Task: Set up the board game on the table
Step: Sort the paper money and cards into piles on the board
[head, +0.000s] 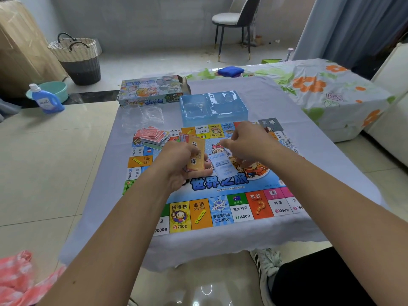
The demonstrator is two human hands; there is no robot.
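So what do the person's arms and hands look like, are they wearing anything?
Both arms are bare up to the frame edge: no sleeves show. The left hand and right hand wear no gloves; no rings, watch or bracelets show.

woven basket (76, 57), detergent bottle (45, 98), chair (237, 19)

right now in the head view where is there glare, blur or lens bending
In the head view, glare sits on the clear blue plastic tray and as ring-shaped light reflections on the glossy floor by the table's near edge; the right hand and the pale blue card below it look motion-blurred; the wide lens bows the wall and floor lines toward the frame edges.
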